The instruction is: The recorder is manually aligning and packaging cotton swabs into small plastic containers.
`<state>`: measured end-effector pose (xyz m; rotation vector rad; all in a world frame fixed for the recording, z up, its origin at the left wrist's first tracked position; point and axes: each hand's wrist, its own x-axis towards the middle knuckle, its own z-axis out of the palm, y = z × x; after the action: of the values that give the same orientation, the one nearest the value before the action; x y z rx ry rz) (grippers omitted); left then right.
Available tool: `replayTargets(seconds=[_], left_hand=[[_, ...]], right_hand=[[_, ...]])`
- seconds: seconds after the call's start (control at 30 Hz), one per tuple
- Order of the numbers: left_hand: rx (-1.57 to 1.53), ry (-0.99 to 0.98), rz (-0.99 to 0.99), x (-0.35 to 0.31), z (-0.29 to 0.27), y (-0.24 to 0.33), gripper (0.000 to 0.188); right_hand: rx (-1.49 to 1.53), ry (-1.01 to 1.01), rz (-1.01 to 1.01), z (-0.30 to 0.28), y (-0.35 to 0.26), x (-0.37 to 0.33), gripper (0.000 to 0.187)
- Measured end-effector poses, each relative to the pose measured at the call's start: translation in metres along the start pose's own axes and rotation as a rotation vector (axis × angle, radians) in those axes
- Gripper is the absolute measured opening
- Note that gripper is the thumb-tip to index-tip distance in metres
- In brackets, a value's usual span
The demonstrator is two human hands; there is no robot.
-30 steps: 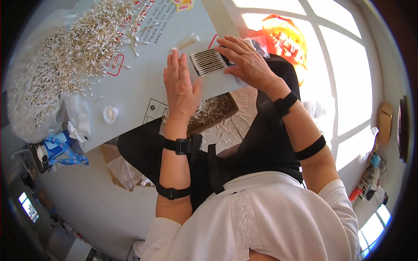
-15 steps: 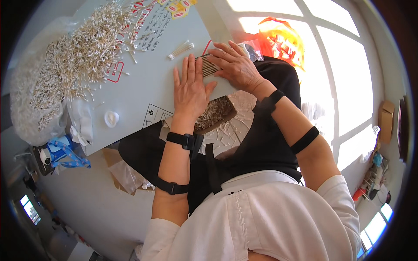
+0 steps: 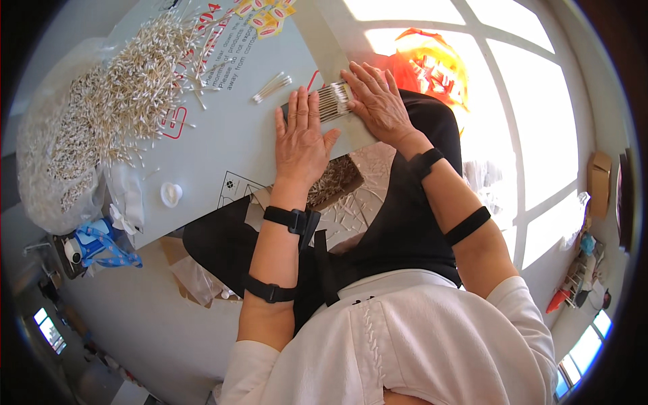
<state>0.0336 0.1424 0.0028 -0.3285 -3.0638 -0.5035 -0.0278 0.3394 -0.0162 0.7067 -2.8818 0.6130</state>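
Observation:
A flat row of cotton swabs (image 3: 333, 101) lies side by side near the table's right edge, between my two hands. My left hand (image 3: 302, 138) rests flat with fingers stretched, covering the row's left end. At the right end, my right hand (image 3: 383, 108) is open, its fingertips beside the white tips; whether it presses on them I cannot tell. Left of the row is a small loose bunch of cotton swabs (image 3: 272, 88). A large heap of cotton swabs (image 3: 135, 88) spills from a clear plastic bag (image 3: 40, 182) at the far left.
Yellow-and-white packets (image 3: 268, 20) lie at the table's far edge. A small white cup (image 3: 171, 194) stands on the grey table (image 3: 202, 162). Below the edge, a cardboard box (image 3: 347, 185) holds swabs above my lap. An orange bag (image 3: 432, 67) sits to the right.
My right hand has slid right, off the row of swabs, so more of the row shows. A clear packet beside it is no longer visible. My left hand has barely moved.

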Motion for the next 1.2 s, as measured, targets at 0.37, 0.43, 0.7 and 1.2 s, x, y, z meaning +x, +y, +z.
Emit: replayTargets(seconds=[0.37, 0.43, 0.7, 1.2], left_hand=[[-0.011, 0.022, 0.017, 0.012, 0.007, 0.015, 0.078], [-0.011, 0.032, 0.020, 0.014, 0.009, 0.018, 0.079], [-0.032, 0.082, 0.006, 0.017, 0.013, 0.025, 0.079], [-1.072, 0.559, -0.242, 0.044, 0.023, 0.034, 0.062]], right_hand=[[0.026, -0.004, -0.019, -0.003, -0.002, 0.001, 0.056], [0.033, 0.001, -0.023, -0.003, -0.002, 0.002, 0.057], [0.046, 0.015, 0.005, -0.001, -0.001, 0.002, 0.056], [1.709, 0.394, 0.656, 0.019, 0.004, 0.015, 0.027]])
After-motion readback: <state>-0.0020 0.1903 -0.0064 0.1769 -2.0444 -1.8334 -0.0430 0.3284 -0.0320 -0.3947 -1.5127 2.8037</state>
